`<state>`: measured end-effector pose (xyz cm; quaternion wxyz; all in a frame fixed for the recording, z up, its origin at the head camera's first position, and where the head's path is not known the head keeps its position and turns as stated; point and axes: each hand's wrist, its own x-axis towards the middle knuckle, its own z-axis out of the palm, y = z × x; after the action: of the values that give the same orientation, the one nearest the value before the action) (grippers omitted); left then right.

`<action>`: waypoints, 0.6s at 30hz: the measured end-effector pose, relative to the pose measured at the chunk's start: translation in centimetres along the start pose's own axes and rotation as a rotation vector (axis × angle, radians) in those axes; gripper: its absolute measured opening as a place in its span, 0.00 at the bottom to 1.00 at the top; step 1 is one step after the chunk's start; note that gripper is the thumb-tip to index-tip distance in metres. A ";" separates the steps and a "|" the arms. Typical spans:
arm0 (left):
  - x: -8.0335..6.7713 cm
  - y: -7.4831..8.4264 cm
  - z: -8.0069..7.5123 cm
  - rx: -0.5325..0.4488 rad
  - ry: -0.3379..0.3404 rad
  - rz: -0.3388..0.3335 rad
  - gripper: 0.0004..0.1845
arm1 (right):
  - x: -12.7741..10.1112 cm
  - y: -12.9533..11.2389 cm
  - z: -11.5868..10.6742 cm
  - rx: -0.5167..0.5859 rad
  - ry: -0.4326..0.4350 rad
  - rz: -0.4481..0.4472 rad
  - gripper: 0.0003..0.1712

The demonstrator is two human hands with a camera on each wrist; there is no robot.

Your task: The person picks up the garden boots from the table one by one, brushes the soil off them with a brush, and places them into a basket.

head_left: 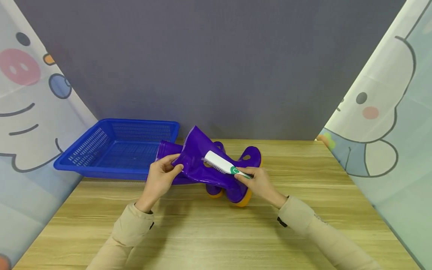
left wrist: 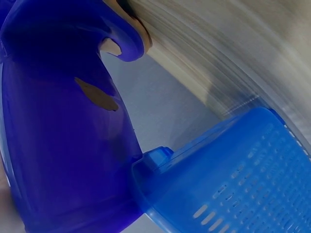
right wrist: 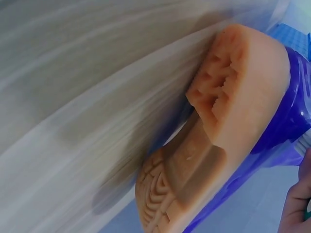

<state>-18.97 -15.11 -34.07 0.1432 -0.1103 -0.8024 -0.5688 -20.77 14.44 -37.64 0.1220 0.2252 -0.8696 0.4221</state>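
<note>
A purple rain boot (head_left: 199, 144) with an orange sole (right wrist: 257, 92) lies tilted on its side, overlapping a second purple boot (head_left: 167, 149) behind it. My left hand (head_left: 161, 180) pinches the rim of the front boot's shaft between thumb and fingers. In my right hand (head_left: 261, 184) I grip the handle of a white and green scrub brush (head_left: 219, 161), its bristles facing down against the shaft. The left wrist view shows a brownish patch (left wrist: 97, 94) on the purple surface. Heel and tread fill much of the right wrist view.
A blue perforated plastic basket (head_left: 118, 174) stands at the back left, close beside the boots. The wood-grain table (head_left: 216, 232) extends in front. A grey panel (head_left: 216, 67) rises behind it, with cartoon-printed sheets on both sides.
</note>
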 end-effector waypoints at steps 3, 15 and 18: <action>-0.1 0.0 0.0 -0.006 -0.002 -0.002 0.16 | -0.1 0.1 -0.2 -0.007 -0.003 -0.012 0.14; -0.3 -0.3 -0.2 -0.010 0.000 -0.008 0.15 | -0.7 0.0 -0.9 -0.018 -0.026 0.066 0.14; -0.2 -0.4 -0.2 -0.011 -0.002 -0.011 0.15 | -0.8 0.1 -1.0 -0.018 -0.033 0.093 0.15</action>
<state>-18.88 -15.46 -34.44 0.1386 -0.1073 -0.8001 -0.5737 -20.08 15.49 -37.47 0.0900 0.1901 -0.8848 0.4158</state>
